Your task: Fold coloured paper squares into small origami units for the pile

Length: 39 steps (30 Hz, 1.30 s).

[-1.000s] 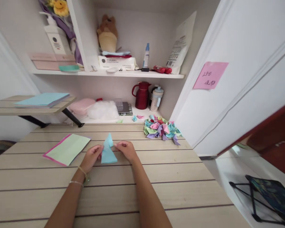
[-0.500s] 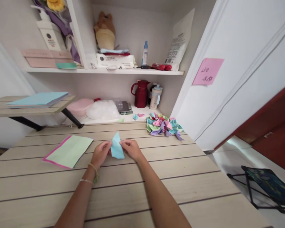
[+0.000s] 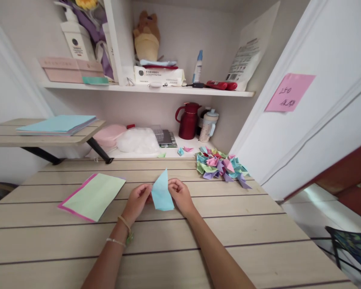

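A light blue folded paper [image 3: 161, 194] stands pointed-up between my two hands over the wooden table [image 3: 234, 237]. My left hand [image 3: 136, 201] pinches its left edge with closed fingers. My right hand [image 3: 180, 195] pinches its right edge the same way. A stack of flat coloured sheets [image 3: 93, 195], green on top with pink underneath, lies to the left of my left hand. A heap of several small folded paper pieces [image 3: 221, 166] in mixed colours sits at the table's far right.
A side shelf [image 3: 42, 138] at left carries a blue paper stack [image 3: 58, 123]. Behind the table stand a red jug [image 3: 188, 121], a cup [image 3: 208, 125], a pink box and a white bag. A white door with a pink note [image 3: 289, 92] is at right.
The blue paper has been folded narrower between my hands, its point still up. The view has shifted, so hands and table sit a little further right in the picture.
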{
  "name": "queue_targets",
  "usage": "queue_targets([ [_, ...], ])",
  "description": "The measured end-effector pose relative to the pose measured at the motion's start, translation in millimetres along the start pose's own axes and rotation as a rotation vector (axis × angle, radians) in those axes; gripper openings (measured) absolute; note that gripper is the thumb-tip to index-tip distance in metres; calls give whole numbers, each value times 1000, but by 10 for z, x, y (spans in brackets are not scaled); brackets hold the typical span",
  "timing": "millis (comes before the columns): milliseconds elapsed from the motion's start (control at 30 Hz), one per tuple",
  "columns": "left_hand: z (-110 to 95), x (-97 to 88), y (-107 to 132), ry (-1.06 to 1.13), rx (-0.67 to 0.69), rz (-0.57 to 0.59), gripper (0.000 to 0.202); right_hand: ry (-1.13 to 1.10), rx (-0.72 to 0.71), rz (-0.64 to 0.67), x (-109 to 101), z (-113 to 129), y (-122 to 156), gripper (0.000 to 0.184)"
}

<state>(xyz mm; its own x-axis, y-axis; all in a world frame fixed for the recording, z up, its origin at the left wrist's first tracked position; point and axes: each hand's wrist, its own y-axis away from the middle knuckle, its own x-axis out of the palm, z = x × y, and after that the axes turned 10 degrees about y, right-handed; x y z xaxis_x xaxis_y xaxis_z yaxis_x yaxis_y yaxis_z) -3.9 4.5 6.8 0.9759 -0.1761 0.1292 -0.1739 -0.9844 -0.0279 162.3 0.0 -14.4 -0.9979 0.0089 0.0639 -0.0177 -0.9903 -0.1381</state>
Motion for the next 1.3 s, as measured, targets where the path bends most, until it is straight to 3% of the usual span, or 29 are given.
queue_targets([
  [133, 15, 16, -4, -41, 34, 13, 29, 114, -2, 1, 31, -18, 3, 57],
  [300, 29, 45, -7, 26, -16, 37, 28, 255, -55, 57, 35, 12, 15, 18],
  [467, 3, 47, 18, 68, -9, 49, 41, 348, -159, 36, 10, 51, 54, 21],
  [633, 1, 54, 60, 94, 32, 154, 58, 362, -157, 21, -5, 25, 55, 44],
  [733, 24, 52, 42, 105, 42, 120, 46, 317, -134, 7, -17, 5, 45, 41],
  [833, 37, 40, 4, 117, 71, 46, 27, 201, -95, 88, -31, 13, 44, 32],
  [1000, -10, 43, -2, 144, 29, -29, 30, 5, -45, 215, -35, 64, 61, 35],
  [1200, -48, 29, 21, 213, -19, 37, 36, 32, 11, 95, -29, 67, 42, 25],
  [1300, -28, 35, 8, 223, -26, 13, 31, 71, 34, 65, -31, 84, 34, 27],
])
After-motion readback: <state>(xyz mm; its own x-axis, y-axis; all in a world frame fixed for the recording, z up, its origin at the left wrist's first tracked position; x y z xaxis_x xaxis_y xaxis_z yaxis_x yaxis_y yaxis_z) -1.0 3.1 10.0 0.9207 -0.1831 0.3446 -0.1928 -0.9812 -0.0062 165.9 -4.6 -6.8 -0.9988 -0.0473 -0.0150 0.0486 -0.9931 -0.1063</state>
